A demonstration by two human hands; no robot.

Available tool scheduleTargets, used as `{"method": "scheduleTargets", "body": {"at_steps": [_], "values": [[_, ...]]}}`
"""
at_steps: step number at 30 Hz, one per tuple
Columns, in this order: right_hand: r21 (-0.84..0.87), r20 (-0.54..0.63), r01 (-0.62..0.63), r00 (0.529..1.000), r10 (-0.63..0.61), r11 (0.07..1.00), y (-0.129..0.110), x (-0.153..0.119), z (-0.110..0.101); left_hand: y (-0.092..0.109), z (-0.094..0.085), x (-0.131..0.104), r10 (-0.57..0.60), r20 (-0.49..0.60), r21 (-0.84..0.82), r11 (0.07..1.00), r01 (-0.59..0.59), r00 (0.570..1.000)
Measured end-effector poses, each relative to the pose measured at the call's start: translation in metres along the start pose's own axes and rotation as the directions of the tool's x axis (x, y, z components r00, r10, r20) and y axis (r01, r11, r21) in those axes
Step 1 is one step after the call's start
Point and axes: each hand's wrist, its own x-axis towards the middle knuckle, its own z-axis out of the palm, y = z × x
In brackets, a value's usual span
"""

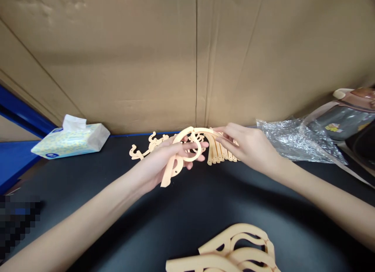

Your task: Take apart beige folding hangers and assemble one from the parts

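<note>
A curved beige plastic piece [168,172] is held up over the black table, in the middle of the view. My left hand [164,159] grips it from the left, thumb on top and the other fingers spread behind it. With pinched fingers, my right hand [244,145] holds the right end of a curved strip [205,130] that meets the piece at its top. Whether the two are joined cannot be made out. Behind my right hand lies a row of beige strips [218,151]. Small hooked beige parts [134,152] lie behind my left hand.
Larger beige looped pieces [213,260] lie overlapping at the near edge. A tissue box [73,139] stands at the back left. Clear plastic wrap [290,137] and a strapped bottle [332,118] are at the right. A cardboard wall [131,69] rises behind the black table [146,221].
</note>
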Motion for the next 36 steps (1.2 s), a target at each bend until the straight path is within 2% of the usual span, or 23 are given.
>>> {"method": "scheduleTargets", "body": {"at_steps": [3,5,6,8,9,11,12,13,15,18,24,27,29,32,34,36], "values": [[-0.309,0.0,0.156,0.986,-0.165,0.938,-0.007,-0.005,0.003,-0.002,0.002,0.0,-0.061,0.11,-0.143,0.987,0.077,0.992],[-0.354,0.055,0.191,0.981,-0.184,0.916,-0.009,-0.005,0.004,-0.002,0.005,-0.002,-0.085,0.161,-0.129,0.986,0.106,0.983],[-0.338,0.098,0.183,0.982,-0.159,0.923,-0.009,-0.005,0.005,-0.003,0.008,-0.004,-0.086,0.165,-0.054,0.994,0.096,0.983],[-0.236,0.189,0.11,0.98,-0.065,0.966,-0.004,-0.001,0.004,-0.005,0.012,-0.009,-0.012,0.097,0.247,0.969,-0.013,0.995],[-0.157,0.235,0.045,0.972,-0.007,0.987,0.0,0.001,0.003,-0.007,0.014,-0.012,0.071,0.055,0.436,0.896,-0.088,0.996],[-0.021,0.31,-0.113,0.944,0.114,0.993,0.013,0.007,0.002,-0.012,0.017,-0.017,0.206,0.033,0.731,0.663,-0.165,0.978],[-0.002,0.32,-0.195,0.929,0.185,0.981,0.022,0.009,0.003,-0.014,0.018,-0.018,0.233,0.042,0.81,0.562,-0.17,0.972],[-0.051,0.286,-0.263,0.92,0.267,0.963,0.03,0.01,0.004,-0.016,0.019,-0.018,0.236,0.056,0.85,0.498,-0.171,0.97],[-0.154,0.236,-0.367,0.888,0.395,0.917,0.044,0.01,0.008,-0.021,0.021,-0.013,0.23,0.086,0.871,0.455,-0.185,0.969],[-0.217,0.309,-0.384,0.845,0.436,0.898,0.051,0.005,0.017,-0.028,0.025,0.001,0.257,0.114,0.857,0.464,-0.225,0.96],[-0.07,0.441,-0.362,0.825,0.354,0.93,0.034,0.003,0.016,-0.042,0.038,0.031,0.221,0.112,0.801,0.557,-0.22,0.969],[-0.059,0.423,-0.377,0.829,0.366,0.924,0.039,0.008,0.007,-0.042,0.041,0.039,0.218,0.132,0.735,0.633,-0.243,0.967],[-0.189,0.366,-0.396,0.821,0.439,0.898,0.05,0.01,0.002,-0.042,0.04,0.042,0.216,0.143,0.689,0.679,-0.254,0.966],[-0.369,0.34,-0.42,0.769,0.541,0.829,0.067,0.009,0.001,-0.042,0.036,0.048,0.217,0.12,0.666,0.706,-0.24,0.969],[-0.342,0.422,-0.417,0.733,0.534,0.842,0.073,0.006,0.003,-0.043,0.034,0.053,0.209,0.102,0.668,0.71,-0.223,0.973],[-0.219,0.535,-0.444,0.69,0.488,0.869,0.073,0.002,0.006,-0.042,0.032,0.058,0.202,0.105,0.663,0.716,-0.219,0.974]]}}
